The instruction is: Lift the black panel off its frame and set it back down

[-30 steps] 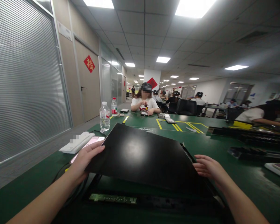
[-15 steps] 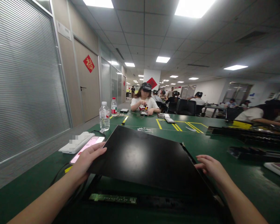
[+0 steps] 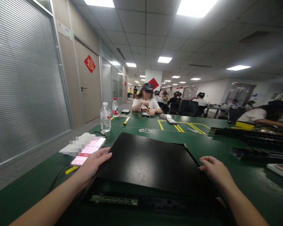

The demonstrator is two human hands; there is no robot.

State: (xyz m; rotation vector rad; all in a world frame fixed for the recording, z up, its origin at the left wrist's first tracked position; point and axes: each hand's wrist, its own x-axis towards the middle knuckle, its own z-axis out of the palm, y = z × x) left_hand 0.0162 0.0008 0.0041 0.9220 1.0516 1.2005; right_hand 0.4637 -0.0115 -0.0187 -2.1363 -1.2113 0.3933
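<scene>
A wide black flat cover panel (image 3: 151, 163) lies nearly level over a black chassis (image 3: 136, 204) on the green table. My left hand (image 3: 93, 164) grips the panel's left edge, thumb on top and fingers underneath. On the right edge, my right hand (image 3: 214, 172) rests with its fingers curled over the panel. A green circuit board strip (image 3: 113, 200) shows inside the chassis at the near open side.
A phone with a pink lit screen (image 3: 88, 151) and a white box (image 3: 76, 144) lie left of the panel. Two water bottles (image 3: 106, 117) stand further back. Black trays (image 3: 250, 138) sit at the right. Other people work at the far end of the table (image 3: 195, 141).
The panel's far edge has come down from a raised tilt to nearly flat on the chassis. Both hands moved down and slightly forward with it.
</scene>
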